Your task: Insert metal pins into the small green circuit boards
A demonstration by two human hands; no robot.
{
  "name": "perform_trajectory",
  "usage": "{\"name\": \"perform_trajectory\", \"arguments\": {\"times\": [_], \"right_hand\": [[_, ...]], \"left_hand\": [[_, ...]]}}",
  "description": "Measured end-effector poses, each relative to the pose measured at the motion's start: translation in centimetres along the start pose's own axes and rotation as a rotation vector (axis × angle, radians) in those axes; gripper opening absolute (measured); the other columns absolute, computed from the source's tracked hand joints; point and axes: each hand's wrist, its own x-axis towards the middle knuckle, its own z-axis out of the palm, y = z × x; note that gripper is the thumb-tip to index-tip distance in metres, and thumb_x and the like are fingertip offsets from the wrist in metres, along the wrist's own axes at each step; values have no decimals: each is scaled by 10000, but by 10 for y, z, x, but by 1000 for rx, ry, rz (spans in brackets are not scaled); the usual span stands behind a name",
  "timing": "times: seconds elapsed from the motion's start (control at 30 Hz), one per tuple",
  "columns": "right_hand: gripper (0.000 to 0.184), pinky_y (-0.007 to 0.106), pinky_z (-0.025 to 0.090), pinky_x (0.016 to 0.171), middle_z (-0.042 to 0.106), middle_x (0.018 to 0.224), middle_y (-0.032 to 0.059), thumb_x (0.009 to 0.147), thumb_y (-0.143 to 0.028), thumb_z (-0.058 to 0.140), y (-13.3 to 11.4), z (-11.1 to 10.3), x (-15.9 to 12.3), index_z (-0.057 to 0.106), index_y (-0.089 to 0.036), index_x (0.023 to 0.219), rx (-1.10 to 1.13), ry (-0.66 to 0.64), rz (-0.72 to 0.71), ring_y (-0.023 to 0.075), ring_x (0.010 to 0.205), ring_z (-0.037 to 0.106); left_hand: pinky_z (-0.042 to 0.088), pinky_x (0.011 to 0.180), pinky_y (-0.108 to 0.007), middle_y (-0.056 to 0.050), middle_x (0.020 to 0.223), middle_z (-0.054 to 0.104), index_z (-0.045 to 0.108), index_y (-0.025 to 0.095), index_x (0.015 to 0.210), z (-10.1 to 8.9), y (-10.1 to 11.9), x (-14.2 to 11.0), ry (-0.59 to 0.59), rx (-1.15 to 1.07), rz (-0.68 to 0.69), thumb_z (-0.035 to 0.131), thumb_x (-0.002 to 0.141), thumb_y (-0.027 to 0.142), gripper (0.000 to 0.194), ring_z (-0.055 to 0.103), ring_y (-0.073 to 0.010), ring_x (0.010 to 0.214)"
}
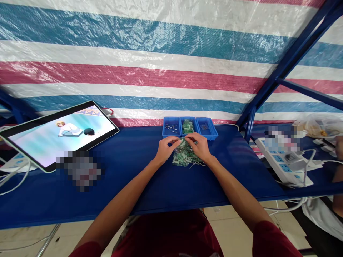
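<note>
My left hand and my right hand meet over a pile of small green-and-clear plastic bags on the blue table. Thumb and fingers of each hand are pinched together on the top edge of one small plastic bag, held between them. Thin metal pieces, like screws or pins, lie among the bags and poke out at the front. Just behind the hands stand three blue bins: the left bin has a few thin metal pins, the middle bin holds green bags, and the right bin has small metal pieces.
A tablet playing a cartoon leans at the left, beside a blurred-out item. Power strips with white cables lie on both sides; the right one is near a blue metal frame. Another person's arm shows at the far right.
</note>
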Motion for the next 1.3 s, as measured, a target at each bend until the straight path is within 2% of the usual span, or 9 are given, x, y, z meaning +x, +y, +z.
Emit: {"name": "perform_trajectory", "arguments": {"times": [0.2, 0.33, 0.43, 0.6, 0.77, 0.9, 1.03, 1.13, 1.3], "right_hand": [[280, 283, 485, 586, 660, 792, 54, 891, -455, 562, -1, 0, 1, 672, -197, 885, 75, -63, 95, 163, 652, 591], [348, 293, 457, 598, 608, 669, 44, 915, -456, 525, -2, 0, 2, 643, -185, 732, 19, -75, 34, 158, 603, 544], [322, 296, 465, 597, 608, 676, 40, 928, -439, 504, -2, 1, 0, 657, -186, 800, 37, -60, 48, 152, 581, 536], [327, 294, 518, 601, 614, 973, 73, 972, -348, 408, -1, -1, -2, 570, -240, 1234, 147, -88, 46, 135, 640, 576], [216, 365, 547, 731, 536, 1149, 111, 929, -276, 497, 1, -1, -1, 665, -243, 1061, 34, -92, -103, 185, 850, 597], [207, 406, 534, 800, 522, 1182, 116, 914, -221, 497, 4, 1, -2, 671, -233, 1026, 14, -113, -161, 201, 919, 588], [186, 390, 519, 806, 574, 1116, 107, 919, -249, 493, 3, 2, -2, 674, -226, 955, -3, -107, -147, 203, 913, 593], [184, 336, 508, 732, 642, 865, 72, 921, -315, 519, 1, 3, -2, 665, -213, 879, -11, -82, -63, 189, 772, 601], [249, 297, 469, 592, 616, 640, 24, 907, -371, 546, 1, 3, -1, 636, -197, 755, 64, -68, 90, 163, 561, 576]], "left_hand": [[516, 730, -287, -52, 796, 715, 706, 160, 782, 1, -3, -1, 120, 14, -15, 637, 831, 438, 290, 636, -176, 709], [512, 692, -274, -52, 794, 709, 713, 147, 855, 0, -3, -2, 36, -3, -46, 666, 808, 439, 299, 633, -172, 694], [497, 677, -267, -39, 755, 694, 702, 145, 816, 1, -3, -2, 5, 30, -40, 675, 804, 421, 278, 621, -166, 674], [496, 621, -243, -9, 700, 652, 658, 153, 878, 0, 0, -1, 75, -56, -85, 668, 811, 395, 252, 606, -144, 627], [409, 416, -190, 92, 494, 479, 535, 193, 1018, -2, 5, 1, 49, -256, -170, 695, 796, 420, 356, 486, -91, 377], [391, 391, -192, 93, 492, 504, 483, 205, 1022, -1, 6, 1, -16, -342, -200, 683, 805, 457, 388, 493, -94, 338], [448, 443, -228, 38, 528, 558, 559, 177, 904, 0, 4, 0, -69, -321, -211, 594, 855, 529, 357, 546, -122, 415], [489, 524, -255, -47, 700, 629, 631, 147, 852, 0, 3, 0, -25, -261, -130, 454, 906, 598, 487, 593, -144, 565], [519, 705, -280, -106, 978, 662, 682, 152, 867, -2, 1, 1, 9, -102, -23, 607, 833, 547, 404, 625, -206, 873]]}}
